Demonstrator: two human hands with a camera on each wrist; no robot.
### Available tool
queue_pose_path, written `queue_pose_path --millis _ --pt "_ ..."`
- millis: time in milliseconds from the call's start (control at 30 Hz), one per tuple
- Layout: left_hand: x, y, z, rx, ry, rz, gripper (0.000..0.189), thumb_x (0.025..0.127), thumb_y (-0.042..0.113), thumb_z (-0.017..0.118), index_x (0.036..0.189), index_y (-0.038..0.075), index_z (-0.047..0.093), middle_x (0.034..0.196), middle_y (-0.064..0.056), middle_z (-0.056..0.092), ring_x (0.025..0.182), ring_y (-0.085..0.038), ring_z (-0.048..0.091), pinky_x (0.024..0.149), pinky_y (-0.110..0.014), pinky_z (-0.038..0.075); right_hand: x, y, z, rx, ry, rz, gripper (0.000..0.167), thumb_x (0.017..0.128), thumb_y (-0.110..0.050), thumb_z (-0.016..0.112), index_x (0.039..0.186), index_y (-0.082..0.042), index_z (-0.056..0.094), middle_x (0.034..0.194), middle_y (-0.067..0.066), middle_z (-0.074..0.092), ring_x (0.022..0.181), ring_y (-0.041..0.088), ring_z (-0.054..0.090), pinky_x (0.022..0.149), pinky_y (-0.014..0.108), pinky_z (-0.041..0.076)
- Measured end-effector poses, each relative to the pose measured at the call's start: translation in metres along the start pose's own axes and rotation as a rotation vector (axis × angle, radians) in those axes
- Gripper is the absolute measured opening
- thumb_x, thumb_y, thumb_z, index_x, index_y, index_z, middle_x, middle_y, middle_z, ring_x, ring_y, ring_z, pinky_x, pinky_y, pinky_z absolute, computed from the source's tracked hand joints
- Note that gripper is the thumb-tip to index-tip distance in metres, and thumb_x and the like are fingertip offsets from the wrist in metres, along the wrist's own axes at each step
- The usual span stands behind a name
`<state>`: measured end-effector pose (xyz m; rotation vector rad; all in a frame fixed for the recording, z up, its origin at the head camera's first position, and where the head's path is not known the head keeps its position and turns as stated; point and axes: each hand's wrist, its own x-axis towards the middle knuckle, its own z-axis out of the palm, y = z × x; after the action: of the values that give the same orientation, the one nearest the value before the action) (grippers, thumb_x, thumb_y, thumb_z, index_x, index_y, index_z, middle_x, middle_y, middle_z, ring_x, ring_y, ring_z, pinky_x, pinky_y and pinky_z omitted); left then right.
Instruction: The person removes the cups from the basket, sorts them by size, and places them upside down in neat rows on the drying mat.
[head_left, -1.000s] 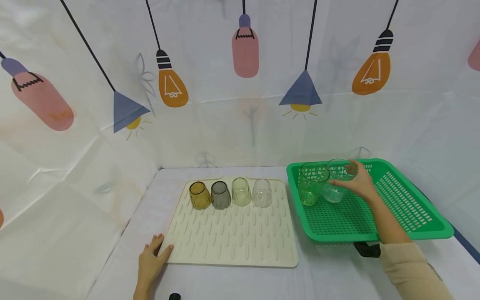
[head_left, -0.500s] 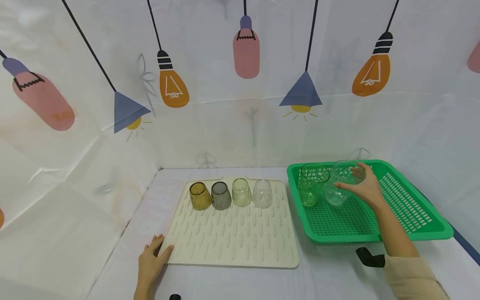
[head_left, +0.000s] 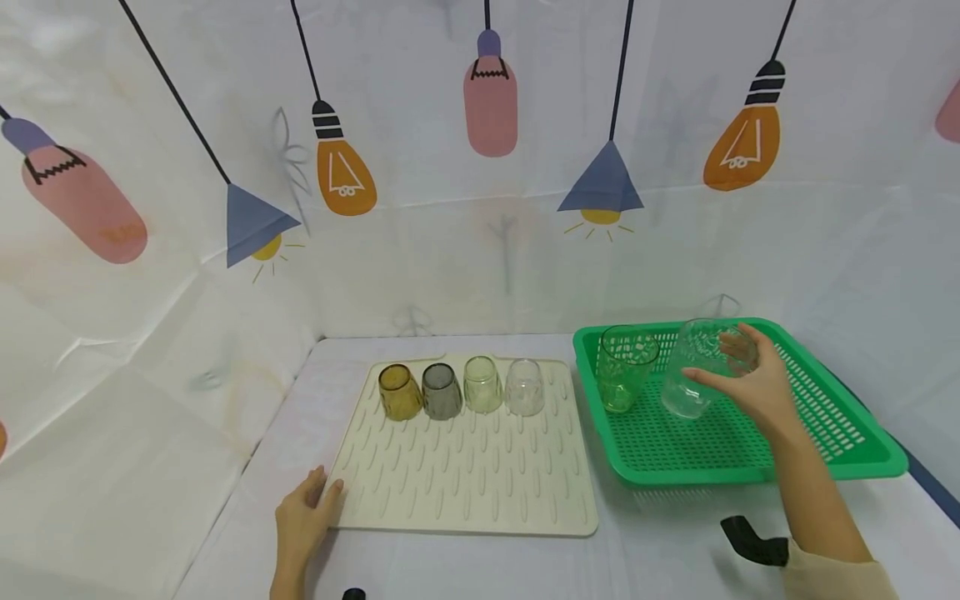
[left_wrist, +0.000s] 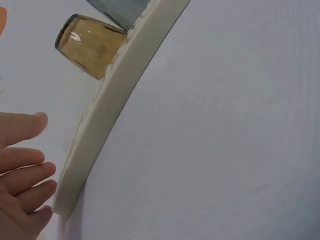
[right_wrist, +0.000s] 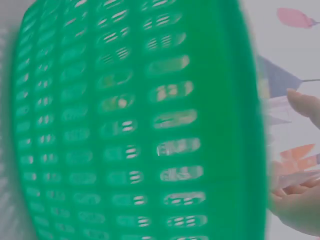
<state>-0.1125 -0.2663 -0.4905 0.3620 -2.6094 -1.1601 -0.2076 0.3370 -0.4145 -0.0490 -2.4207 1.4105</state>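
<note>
My right hand [head_left: 761, 383] grips a large clear drinking glass [head_left: 684, 387] from its right side, thumb in front and fingers behind. The glass leans a little, mouth up, inside the green basket [head_left: 697, 477]. Just left of it in the basket stands a green-tinted glass [head_left: 622, 392]. Through the right wrist camera, the basket's slotted wall covers most of the glass. My left hand [head_left: 300, 521] is by the front left corner of the cream drying mat [head_left: 465, 487], fingers loose and holding nothing; in the left wrist view its fingertips are right at the mat's edge [left_wrist: 100, 135].
Along the back of the mat, a row of small glasses stands mouth down: amber [head_left: 400, 393], grey [head_left: 442, 392], pale green [head_left: 482, 385] and clear [head_left: 524, 387]. A white patterned sheet [head_left: 450, 250] rises behind the table. A black strap piece [head_left: 753, 543] sticks out by my right sleeve.
My right hand has shifted right within the basket, carrying the clear glass away from the green-tinted one. My left hand has stayed nearly in place, and the small glasses have not moved.
</note>
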Motion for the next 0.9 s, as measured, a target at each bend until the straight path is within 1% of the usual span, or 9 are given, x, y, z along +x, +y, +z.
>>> queue_pose_path --millis 33,133,233,300,367,433,500,600,900 --pt "0.0 0.003 0.0 -0.015 0.015 0.011 0.05 0.09 0.019 0.061 0.125 -0.015 0.049 0.128 -0.033 0.047 0.122 -0.05 0.041 0.102 -0.059 0.034 -0.007 -0.014 -0.001 -0.003 0.002 0.0 0.097 0.079 -0.023 0.077 0.151 -0.024 0.011 0.143 0.006 0.039 0.127 0.013 0.041 0.103 0.018 0.037" --pt "0.002 0.014 0.001 -0.064 0.069 0.061 0.044 0.09 0.018 0.061 0.122 -0.012 0.054 0.124 -0.031 0.052 0.118 -0.051 0.046 0.099 -0.058 0.038 -0.024 -0.05 -0.006 0.023 -0.033 -0.02 0.094 0.082 -0.017 0.074 0.152 -0.018 0.01 0.141 0.004 0.041 0.124 0.008 0.042 0.1 0.012 0.036" --pt "0.004 0.027 0.004 -0.144 0.121 0.11 0.036 0.089 0.013 0.063 0.118 -0.01 0.06 0.116 -0.026 0.061 0.111 -0.043 0.056 0.097 -0.035 0.047 -0.034 -0.068 -0.008 0.026 -0.048 -0.026 0.092 0.083 -0.016 0.072 0.152 -0.017 0.011 0.138 -0.005 0.043 0.116 -0.001 0.042 0.089 0.005 0.037" --pt "0.006 0.037 0.007 -0.201 0.128 0.144 0.032 0.089 0.008 0.063 0.115 -0.009 0.062 0.111 -0.023 0.065 0.104 -0.029 0.064 0.09 -0.017 0.047 -0.038 -0.075 -0.008 0.023 -0.055 -0.026 0.091 0.083 -0.016 0.073 0.152 -0.017 0.013 0.138 -0.007 0.045 0.113 -0.005 0.043 0.083 0.003 0.038" --pt "0.008 0.047 0.01 -0.266 0.127 0.173 0.029 0.088 0.005 0.064 0.114 -0.009 0.063 0.107 -0.022 0.067 0.095 -0.013 0.067 0.083 -0.005 0.043 -0.04 -0.078 -0.006 0.044 -0.07 -0.033 0.09 0.083 -0.016 0.072 0.151 -0.018 0.014 0.138 -0.009 0.045 0.112 -0.007 0.043 0.084 0.003 0.037" --pt "0.01 0.057 0.013 -0.327 0.111 0.202 0.029 0.087 0.003 0.064 0.113 -0.009 0.063 0.105 -0.022 0.068 0.09 0.001 0.063 0.079 -0.003 0.044 -0.042 -0.082 -0.004 0.089 -0.086 -0.04 0.089 0.084 -0.012 0.072 0.151 -0.018 0.015 0.137 -0.012 0.045 0.113 -0.009 0.043 0.085 0.002 0.036" --pt "0.012 0.068 0.015 -0.378 0.085 0.218 0.029 0.087 0.002 0.064 0.114 -0.009 0.062 0.105 -0.022 0.068 0.087 0.008 0.059 0.078 -0.004 0.045 -0.044 -0.087 -0.001 0.135 -0.099 -0.049 0.087 0.083 -0.009 0.072 0.151 -0.017 0.017 0.135 -0.014 0.046 0.113 -0.008 0.044 0.084 0.004 0.036" --pt "0.013 0.083 0.019 -0.439 0.045 0.231 0.03 0.087 0.003 0.064 0.115 -0.009 0.062 0.106 -0.021 0.067 0.087 0.009 0.059 0.078 -0.006 0.046 -0.046 -0.095 0.003 0.19 -0.11 -0.064 0.086 0.082 -0.005 0.072 0.15 -0.016 0.021 0.131 -0.016 0.049 0.113 -0.007 0.046 0.083 0.005 0.037" --pt "0.01 0.125 0.027 -0.577 -0.043 0.299 0.028 0.089 -0.002 0.06 0.114 -0.014 0.059 0.106 -0.027 0.065 0.089 0.003 0.062 0.081 -0.011 0.049 -0.052 -0.117 0.018 0.482 -0.191 -0.132 0.08 0.078 0.01 0.069 0.146 -0.012 0.031 0.128 -0.006 0.053 0.114 0.004 0.05 0.088 0.008 0.043"
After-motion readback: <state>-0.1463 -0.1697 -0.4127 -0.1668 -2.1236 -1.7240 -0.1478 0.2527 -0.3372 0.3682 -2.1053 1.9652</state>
